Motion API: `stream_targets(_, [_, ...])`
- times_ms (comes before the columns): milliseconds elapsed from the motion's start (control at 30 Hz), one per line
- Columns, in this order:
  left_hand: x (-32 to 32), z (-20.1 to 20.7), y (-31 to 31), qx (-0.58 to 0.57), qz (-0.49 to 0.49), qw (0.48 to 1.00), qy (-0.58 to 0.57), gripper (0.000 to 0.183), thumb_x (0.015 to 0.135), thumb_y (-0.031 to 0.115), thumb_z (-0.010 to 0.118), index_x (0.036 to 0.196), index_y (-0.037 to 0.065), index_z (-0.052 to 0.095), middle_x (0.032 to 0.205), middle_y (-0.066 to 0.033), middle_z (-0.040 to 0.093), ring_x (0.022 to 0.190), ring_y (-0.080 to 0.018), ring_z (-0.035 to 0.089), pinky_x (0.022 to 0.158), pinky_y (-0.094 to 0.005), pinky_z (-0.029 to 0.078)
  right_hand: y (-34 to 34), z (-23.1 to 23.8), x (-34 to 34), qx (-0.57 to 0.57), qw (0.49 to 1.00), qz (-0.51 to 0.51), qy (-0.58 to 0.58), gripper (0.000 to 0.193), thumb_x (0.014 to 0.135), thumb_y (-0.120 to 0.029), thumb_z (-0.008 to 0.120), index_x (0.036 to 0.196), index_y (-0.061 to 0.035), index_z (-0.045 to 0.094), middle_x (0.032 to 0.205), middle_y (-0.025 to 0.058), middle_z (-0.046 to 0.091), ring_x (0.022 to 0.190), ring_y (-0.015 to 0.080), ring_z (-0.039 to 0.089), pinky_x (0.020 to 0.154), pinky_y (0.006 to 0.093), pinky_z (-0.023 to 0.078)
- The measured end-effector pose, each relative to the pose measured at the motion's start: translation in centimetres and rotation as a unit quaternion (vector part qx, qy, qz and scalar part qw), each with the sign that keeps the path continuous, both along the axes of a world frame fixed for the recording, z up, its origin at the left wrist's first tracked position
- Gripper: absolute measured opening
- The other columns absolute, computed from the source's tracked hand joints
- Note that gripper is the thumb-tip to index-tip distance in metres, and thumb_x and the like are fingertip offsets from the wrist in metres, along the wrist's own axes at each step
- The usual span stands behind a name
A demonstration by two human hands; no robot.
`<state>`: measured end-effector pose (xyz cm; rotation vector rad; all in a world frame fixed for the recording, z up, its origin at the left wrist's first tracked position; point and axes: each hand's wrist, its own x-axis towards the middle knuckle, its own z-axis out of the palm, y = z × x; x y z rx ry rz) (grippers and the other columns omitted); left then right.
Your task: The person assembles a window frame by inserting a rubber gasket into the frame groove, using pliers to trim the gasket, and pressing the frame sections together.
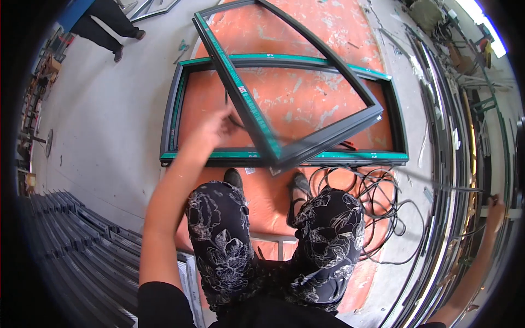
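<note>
A dark grey window frame [358,120] with a green face strip lies aslant across a larger rectangular frame [178,117], its near corner smeared by motion. Beside its left bar is my left hand [220,130]. Its blurred fingers are around or against a short dark piece, and their grip is unclear. Far out to the right, my right hand [495,203] is raised with its fingers closed. A blurred dark strip [443,185] runs from near the frames to this hand. Loose loops of black rubber strip [377,205] lie beside my knee.
Orange sheeting [284,33] with pale scuffs covers the surface under the frames. Long dark profiles [82,246] are stacked at lower left, and more long bars [432,218] line the right side. A person in dark trousers [101,24] stands at upper left. A red-handled tool [348,145] lies inside the larger frame.
</note>
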<state>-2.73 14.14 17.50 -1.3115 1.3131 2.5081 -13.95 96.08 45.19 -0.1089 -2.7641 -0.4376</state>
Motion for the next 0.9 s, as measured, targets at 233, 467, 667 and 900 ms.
stream_targets(233, [2.9, -4.4, 1.4, 0.078, -0.21, 0.974, 0.036, 0.015, 0.096, 0.017, 0.05, 0.094, 0.004, 0.058, 0.092, -0.0085, 0.065, 0.093, -0.0213, 0.064, 0.085, -0.0398, 0.052, -23.9, -10.2, 3.8, -0.175, 0.896, 0.077, -0.402, 0.054, 0.065, -0.02, 0.082, 0.113, -0.0029, 0.061, 0.104, 0.0176, 0.064, 0.095, 0.031, 0.063, 0.083, 0.0376, 0.05])
stream_targets(467, [3.8, -7.3, 2.5, 0.152, -0.135, 0.979, 0.024, 0.025, 0.09, 0.017, 0.061, 0.107, 0.0, 0.055, 0.094, -0.0084, 0.064, 0.092, -0.0232, 0.064, 0.089, -0.0417, 0.053, -52.1, -22.8, 1.8, -0.235, 0.647, 0.584, -0.43, 0.043, 0.08, -0.02, 0.065, 0.118, -0.0023, 0.055, 0.102, 0.0187, 0.06, 0.097, 0.0356, 0.058, 0.082, 0.043, 0.047])
stream_targets(667, [1.2, -5.3, 3.8, 0.126, -0.138, 0.982, -0.008, 0.025, 0.085, 0.028, 0.069, 0.098, 0.012, 0.056, 0.085, 0.0002, 0.064, 0.076, -0.012, 0.064, 0.071, -0.0294, 0.055, -58.7, -29.7, 3.8, -0.397, 0.554, 0.503, -0.532, 0.072, 0.079, -0.018, 0.07, 0.135, 0.0045, 0.032, 0.103, 0.0217, 0.06, 0.091, 0.034, 0.063, 0.078, 0.0397, 0.05])
stream_targets(900, [0.9, -5.5, 5.4, 0.072, -0.099, 0.991, -0.052, 0.029, 0.085, 0.029, 0.069, 0.098, 0.009, 0.055, 0.08, -0.0008, 0.064, 0.07, -0.0107, 0.064, 0.062, -0.0264, 0.055, -57.1, -31.6, 6.3, -0.535, 0.474, 0.343, -0.609, 0.065, 0.085, -0.004, 0.064, 0.138, 0.0009, 0.027, 0.09, 0.0159, 0.062, 0.079, 0.0213, 0.065, 0.069, 0.0323, 0.053])
